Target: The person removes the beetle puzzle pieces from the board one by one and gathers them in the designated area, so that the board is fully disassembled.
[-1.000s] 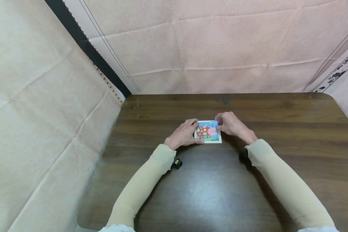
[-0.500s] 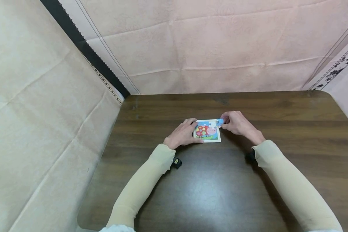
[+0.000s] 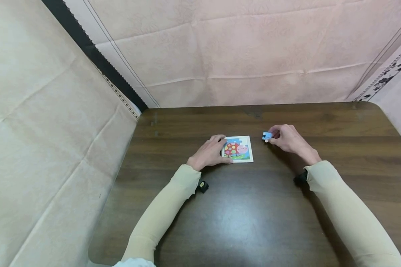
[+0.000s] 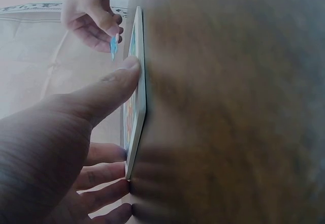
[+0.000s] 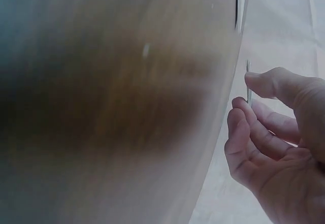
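Observation:
A small white-framed jigsaw puzzle lies on the table, its picture a pink pig and a spotted red ladybug shape. Its upper right corner shows a bare white gap. My left hand holds the puzzle at its left side; in the left wrist view the thumb lies over one edge and the fingers are at another. Right of the frame, my right hand pinches a blue puzzle piece between thumb and fingers. In the right wrist view that piece appears edge-on, off the tabletop.
The brown wood-grain table extends around both arms. Pale cloth hangs behind its far edge, and another cloth runs along the left side. A dark camera sits at each wrist.
My right hand has lifted the blue piece out of the puzzle's upper right corner and carried it to the right. The left hand stays on the frame.

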`<state>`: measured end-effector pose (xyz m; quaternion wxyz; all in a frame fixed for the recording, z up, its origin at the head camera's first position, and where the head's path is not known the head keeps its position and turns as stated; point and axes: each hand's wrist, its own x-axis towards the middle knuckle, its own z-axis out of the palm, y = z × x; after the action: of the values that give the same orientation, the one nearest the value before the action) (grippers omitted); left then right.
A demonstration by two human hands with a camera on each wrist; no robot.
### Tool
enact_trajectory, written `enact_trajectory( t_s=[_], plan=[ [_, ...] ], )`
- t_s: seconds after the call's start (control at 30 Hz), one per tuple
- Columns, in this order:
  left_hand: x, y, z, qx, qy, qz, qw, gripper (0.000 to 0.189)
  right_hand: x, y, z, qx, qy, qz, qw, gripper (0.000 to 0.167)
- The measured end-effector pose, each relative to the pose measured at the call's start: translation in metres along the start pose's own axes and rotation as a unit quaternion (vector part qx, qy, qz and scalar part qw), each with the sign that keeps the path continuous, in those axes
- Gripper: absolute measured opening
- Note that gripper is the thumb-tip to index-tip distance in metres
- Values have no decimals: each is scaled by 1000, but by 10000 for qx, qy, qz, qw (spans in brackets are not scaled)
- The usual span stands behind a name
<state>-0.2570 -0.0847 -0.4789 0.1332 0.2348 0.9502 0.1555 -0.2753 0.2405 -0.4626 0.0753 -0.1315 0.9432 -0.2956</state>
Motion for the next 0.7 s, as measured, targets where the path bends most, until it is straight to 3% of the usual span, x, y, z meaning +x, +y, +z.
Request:
enact_trajectory(
  t_s=[0.37, 0.7],
  plan=[
    [1, -1, 1, -41, 16, -18, 10000, 93, -8, 30, -18, -30, -52, 157, 9999, 32],
    [1, -3, 2, -72, 23, -1, 10000, 93, -9, 46, -21, -121, -43, 181, 9998, 31]
  ],
)
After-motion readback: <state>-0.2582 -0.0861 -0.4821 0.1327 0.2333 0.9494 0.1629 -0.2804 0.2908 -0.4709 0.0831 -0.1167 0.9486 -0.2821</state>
